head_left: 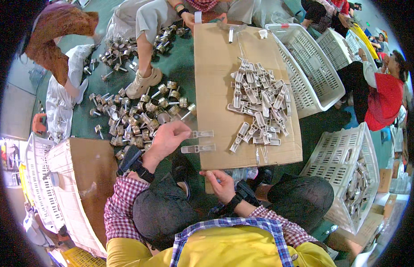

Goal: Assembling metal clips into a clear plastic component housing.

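The grey plastic piece [204, 134] lies right at the fingertips of the left hand [167, 140], its nearer end reaching to the left edge of the cardboard surface [212, 80]. A second piece [198, 148] lies just below that hand, roughly parallel, jutting past the same edge, while a loose pile of similar pieces [260, 120] sits well to the right of the hand. With that overhang, a careless brush of the knuckles or sleeve could tip either piece off, perhaps into the metal knobs [140, 119] scattered on the floor beyond the hand's left side; a nudge to the cardboard could also make the pile slide. The left hand is nearly closed, thumb and forefinger drawn together; whether they pinch the piece or merely touch it, I cannot tell. Its forearm slants up from the lower left, back of the hand upward. The right hand [223, 186], lower and to the right of the left one, is half open with fingers loosely curled, tips by the cardboard's near-left corner; I cannot tell whether it grips anything.
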### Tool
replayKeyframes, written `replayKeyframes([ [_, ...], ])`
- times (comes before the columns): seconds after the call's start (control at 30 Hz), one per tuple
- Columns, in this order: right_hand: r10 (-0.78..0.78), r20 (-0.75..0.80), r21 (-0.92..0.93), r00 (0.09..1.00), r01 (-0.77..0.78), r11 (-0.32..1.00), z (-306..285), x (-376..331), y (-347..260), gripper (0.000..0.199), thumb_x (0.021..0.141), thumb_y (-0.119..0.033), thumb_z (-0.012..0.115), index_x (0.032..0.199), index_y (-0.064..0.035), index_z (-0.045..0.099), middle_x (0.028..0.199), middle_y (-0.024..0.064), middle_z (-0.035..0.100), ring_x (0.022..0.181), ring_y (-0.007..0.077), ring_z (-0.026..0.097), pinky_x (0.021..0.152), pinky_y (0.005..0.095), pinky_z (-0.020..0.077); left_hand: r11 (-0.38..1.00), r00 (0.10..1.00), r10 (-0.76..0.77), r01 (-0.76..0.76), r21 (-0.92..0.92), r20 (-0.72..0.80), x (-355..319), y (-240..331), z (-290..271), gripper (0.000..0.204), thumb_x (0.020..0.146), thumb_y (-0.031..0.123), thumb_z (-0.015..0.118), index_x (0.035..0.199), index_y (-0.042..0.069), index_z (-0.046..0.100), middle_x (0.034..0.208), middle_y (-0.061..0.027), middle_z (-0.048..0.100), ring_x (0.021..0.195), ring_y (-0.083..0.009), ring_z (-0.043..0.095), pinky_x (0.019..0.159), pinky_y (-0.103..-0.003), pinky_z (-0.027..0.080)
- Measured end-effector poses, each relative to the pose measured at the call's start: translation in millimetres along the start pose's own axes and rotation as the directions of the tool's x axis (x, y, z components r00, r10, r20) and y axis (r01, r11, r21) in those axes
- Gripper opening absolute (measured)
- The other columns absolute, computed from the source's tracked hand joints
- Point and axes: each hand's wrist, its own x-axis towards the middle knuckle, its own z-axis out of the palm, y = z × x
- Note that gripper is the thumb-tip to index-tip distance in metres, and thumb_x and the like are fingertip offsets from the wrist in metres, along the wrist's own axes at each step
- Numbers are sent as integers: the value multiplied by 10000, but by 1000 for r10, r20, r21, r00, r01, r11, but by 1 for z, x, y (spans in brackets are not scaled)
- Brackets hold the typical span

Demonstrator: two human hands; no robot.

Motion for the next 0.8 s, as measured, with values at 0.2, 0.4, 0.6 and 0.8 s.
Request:
replayKeyframes([
  [0.2,19,-2,71,1000,-19,997,0,1,-4,216,951,-169,534,1012,-14,671,999,55,678,944,109,597,853,258,462,993,1000,13,-10,114,-22,4,7,1,169,803,188,669,886,41,680,755,-48,650,655,-113,589,613,-262,477],
  [0.4,-50,-19,-79,999,49,996,0,2,-9,226,947,-212,537,997,-43,678,954,89,689,899,162,641,815,282,487,747,859,505,-482,458,82,27,55,-11,269,754,159,680,1005,70,640,1019,-95,622,967,-279,586,825,-377,474],
  [0.6,-78,16,-75,997,79,994,-6,3,-4,236,943,-238,541,987,-55,682,942,94,693,892,166,645,809,287,490,340,554,662,-822,457,505,74,87,74,205,749,146,624,952,122,646,993,-78,593,920,-283,577,762,-412,479],
  [0.8,-143,55,-83,988,148,986,-5,5,3,221,949,-202,528,1004,-50,679,932,74,692,864,149,641,785,273,493,580,696,426,-700,417,577,93,88,86,246,754,172,622,997,131,635,972,-97,572,934,-295,562,791,-403,472],
])
